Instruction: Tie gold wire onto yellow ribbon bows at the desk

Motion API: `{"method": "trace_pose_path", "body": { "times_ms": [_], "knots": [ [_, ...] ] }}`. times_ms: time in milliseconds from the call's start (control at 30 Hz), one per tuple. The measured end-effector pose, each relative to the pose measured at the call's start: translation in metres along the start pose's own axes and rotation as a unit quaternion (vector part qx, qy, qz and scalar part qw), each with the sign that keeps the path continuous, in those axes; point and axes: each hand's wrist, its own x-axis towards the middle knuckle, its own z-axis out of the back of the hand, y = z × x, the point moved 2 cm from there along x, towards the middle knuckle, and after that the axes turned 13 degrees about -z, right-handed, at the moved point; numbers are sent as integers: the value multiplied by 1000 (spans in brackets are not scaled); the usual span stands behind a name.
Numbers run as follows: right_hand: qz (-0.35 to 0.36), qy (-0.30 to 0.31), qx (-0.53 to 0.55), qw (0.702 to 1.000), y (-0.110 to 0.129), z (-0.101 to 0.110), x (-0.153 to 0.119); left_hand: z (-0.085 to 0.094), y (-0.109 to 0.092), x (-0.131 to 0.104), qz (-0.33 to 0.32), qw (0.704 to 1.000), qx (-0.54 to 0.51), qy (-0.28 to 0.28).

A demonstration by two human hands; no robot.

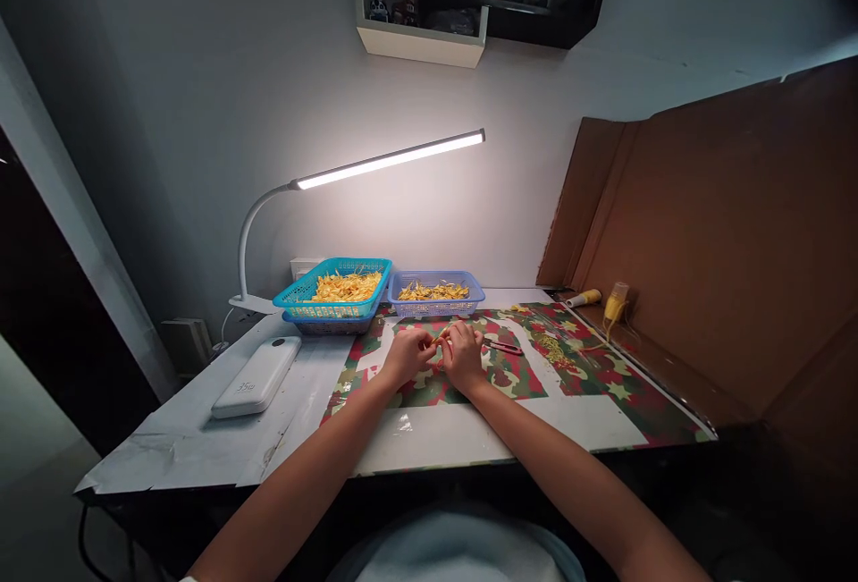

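Note:
My left hand and my right hand meet just above the camouflage-patterned mat. Their fingers are closed in a pinch around a thin yellow piece, small and mostly covered by the fingertips. Just right of my right hand lies a slim tool with a pinkish-red handle, its near end hidden behind the hand. Beyond the hands stand a purple basket and a blue basket, both holding many thin yellow pieces.
Loose yellow strands lie on the mat's right side. Thread runs from a yellow spool near a cardboard wall. At left are a white power bank and a lit desk lamp. Shelves hang above.

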Motion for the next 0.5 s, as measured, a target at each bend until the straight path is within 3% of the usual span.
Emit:
{"method": "trace_pose_path", "body": {
  "times_ms": [500],
  "knots": [
    [-33, 7, 32, 999, -3, 6, 2, -1, 4, -1, 23, 999, -37, -4]
  ]
}}
